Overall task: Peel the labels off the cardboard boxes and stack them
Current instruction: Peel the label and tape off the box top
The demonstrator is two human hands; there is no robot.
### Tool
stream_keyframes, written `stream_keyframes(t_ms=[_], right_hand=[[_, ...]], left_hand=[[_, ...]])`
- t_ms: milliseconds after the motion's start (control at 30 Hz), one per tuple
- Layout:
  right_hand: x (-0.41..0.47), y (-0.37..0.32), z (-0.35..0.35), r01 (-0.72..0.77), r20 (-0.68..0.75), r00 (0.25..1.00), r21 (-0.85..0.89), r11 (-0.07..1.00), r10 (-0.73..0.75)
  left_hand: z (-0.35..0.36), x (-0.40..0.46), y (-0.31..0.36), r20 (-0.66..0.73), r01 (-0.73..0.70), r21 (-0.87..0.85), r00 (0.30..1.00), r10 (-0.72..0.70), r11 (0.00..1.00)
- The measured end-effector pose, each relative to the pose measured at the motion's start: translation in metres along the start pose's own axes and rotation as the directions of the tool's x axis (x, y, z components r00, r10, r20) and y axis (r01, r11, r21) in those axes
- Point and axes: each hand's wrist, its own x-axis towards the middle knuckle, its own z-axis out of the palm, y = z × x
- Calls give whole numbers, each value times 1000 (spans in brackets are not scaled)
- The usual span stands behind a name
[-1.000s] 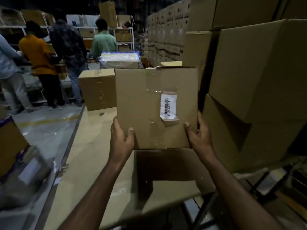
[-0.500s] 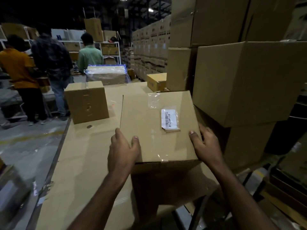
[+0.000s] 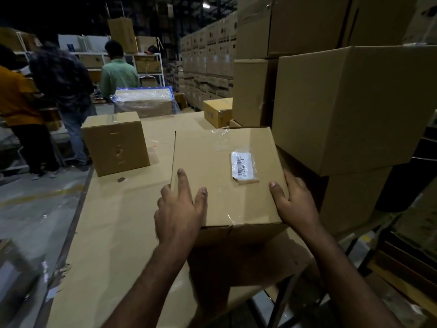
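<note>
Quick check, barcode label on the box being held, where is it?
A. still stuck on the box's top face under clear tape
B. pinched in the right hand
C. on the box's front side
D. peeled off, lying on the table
A: the white barcode label sits on the top face of the box under clear tape, while the left hand and right hand hold the box's sides.
</note>
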Motion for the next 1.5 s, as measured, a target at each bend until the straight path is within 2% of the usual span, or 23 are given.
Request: stream_keyframes(t_ms=[133, 233, 300, 367, 500, 667, 767, 867, 1067, 1167, 1367, 1500], right_hand=[[6, -21, -4, 161, -157, 969, -179, 971, -190], [26, -42, -1, 276, -140, 946, -117, 954, -291], [44, -55, 7, 283, -126, 952, 19, 959, -279], [59, -61, 17, 224, -155, 966, 86, 971, -209], [65, -53, 29, 184, -222, 960, 34, 982, -172], [64, -49, 32, 191, -231, 955, -6, 981, -188], [59, -49, 31, 198, -239, 951, -16, 980, -196], [55, -45, 30, 220, -243, 945, -20, 975, -218], [65, -50, 27, 213, -196, 956, -41, 976, -217], [79, -56, 24, 250, -179, 948, -100, 963, -265], [76, -50, 29, 251, -238, 929, -159, 955, -284], [77, -49, 29, 243, -220, 934, -182, 953, -281]], left_hand=[[0, -3, 1, -2, 10, 20, 1000, -10, 1000], [1, -7, 2, 6, 15, 38, 1000, -15, 999], [1, -9, 3, 24, 19, 44, 1000, -20, 999], [-2, -9, 5, 41, 27, 55, 999, -29, 998], [-10, 4, 17, -1, -10, 96, 1000, 10, 995], [-14, 66, 66, -158, -235, 39, 958, 238, 971], [-7, 119, 96, -131, -322, 61, 936, 328, 945], [11, 141, 97, -98, -374, 103, 918, 384, 922], [26, 145, 90, -182, -372, 173, 898, 401, 912], [29, 149, 88, -205, -372, 176, 892, 404, 911], [32, 149, 87, -231, -371, 167, 886, 402, 914], [34, 148, 87, -231, -371, 169, 886, 403, 913]])
